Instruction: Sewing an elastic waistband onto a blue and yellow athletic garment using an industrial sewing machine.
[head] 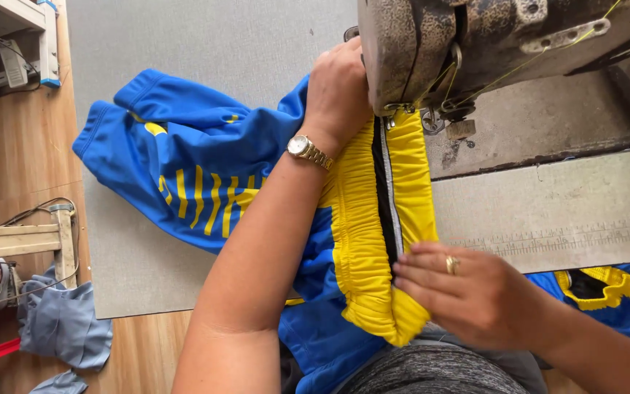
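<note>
1. Right under the sewing machine head [475, 44], a yellow elastic waistband [362, 241] of a blue garment [191, 168] with yellow stripes lies on the grey table [242, 44].
2. The left hand [338, 91], a gold wristwatch [308, 151] on its wrist, rests curled on the garment just beside the machine's needle area; its fingers are hidden behind the machine, so I cannot tell their grip.
3. The right hand [475, 292], wearing a ring [452, 265], presses nearly closed fingers [413, 273] onto the waistband's near end, apparently pinching it.
4. A dark strip [382, 197] runs along the waistband's middle.
5. Grey cloth [63, 325] lies on the wooden floor at left.
</note>
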